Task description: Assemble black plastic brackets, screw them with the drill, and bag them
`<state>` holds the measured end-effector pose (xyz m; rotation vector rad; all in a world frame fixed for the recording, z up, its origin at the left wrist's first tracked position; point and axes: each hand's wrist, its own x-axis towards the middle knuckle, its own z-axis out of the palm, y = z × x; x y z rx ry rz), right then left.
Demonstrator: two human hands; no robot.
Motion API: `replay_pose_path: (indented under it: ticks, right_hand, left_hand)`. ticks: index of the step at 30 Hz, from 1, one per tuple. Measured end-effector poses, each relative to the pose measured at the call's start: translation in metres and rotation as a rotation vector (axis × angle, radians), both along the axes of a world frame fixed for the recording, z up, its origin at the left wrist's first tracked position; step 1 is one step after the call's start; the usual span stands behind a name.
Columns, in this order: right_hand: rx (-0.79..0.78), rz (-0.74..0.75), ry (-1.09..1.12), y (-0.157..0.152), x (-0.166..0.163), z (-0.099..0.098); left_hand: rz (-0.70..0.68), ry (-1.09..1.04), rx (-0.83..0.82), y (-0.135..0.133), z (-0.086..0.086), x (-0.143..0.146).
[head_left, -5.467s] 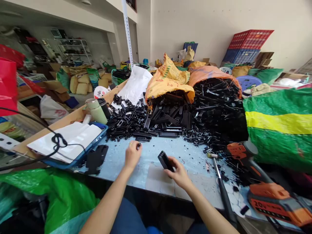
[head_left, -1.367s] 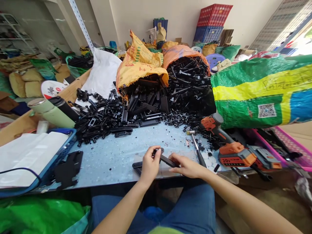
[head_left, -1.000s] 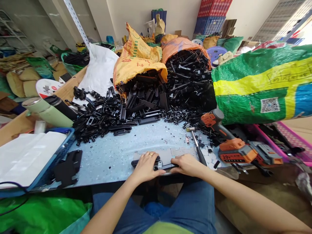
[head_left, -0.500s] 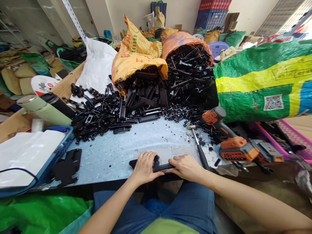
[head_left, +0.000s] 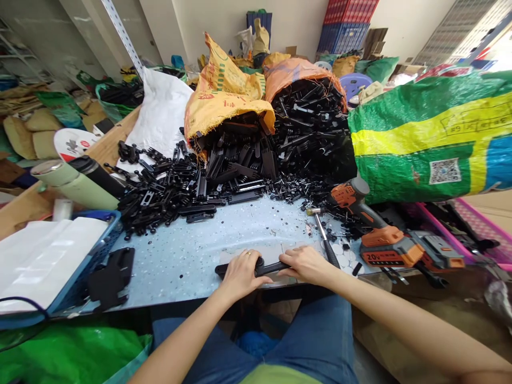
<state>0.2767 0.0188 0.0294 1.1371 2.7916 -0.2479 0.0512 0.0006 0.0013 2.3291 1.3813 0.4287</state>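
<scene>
At the front edge of the table, my left hand (head_left: 242, 274) is closed over a long black jointed bar (head_left: 271, 268), and the bar's far left end sticks out past my fingers. My right hand (head_left: 307, 264) grips the same bar near its right end, fingers bent around it. Under the hands lies a greyish flat sheet (head_left: 276, 250). To the right of my right hand is a hammer (head_left: 329, 248) with a dark handle. My palms hide much of the bar.
Black parts (head_left: 160, 197) lie heaped at the back, spilling from a yellow sack (head_left: 228, 101) and an orange sack (head_left: 304, 72). An orange cordless drill (head_left: 384, 240) rests at right. At left are a blue basket (head_left: 90, 261), a black plate (head_left: 112, 277) and a green bottle (head_left: 76, 184).
The bar has tilted slightly, its right end now a little higher and its left end lower. My right hand has risen slightly with it. Both hands keep their grip.
</scene>
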Motion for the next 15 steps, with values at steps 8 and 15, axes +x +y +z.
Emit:
replay_pose_path:
  ticks: [8,15]
  right_hand:
    - [0.014,-0.034,0.117,-0.001,0.028,-0.026]
    - [0.122,-0.248,0.131,0.035,0.037,-0.016]
  left_hand:
    - [0.067,0.047,0.01,0.164,0.004,0.074]
    - [0.105,0.074,0.041,0.211,-0.022,0.103]
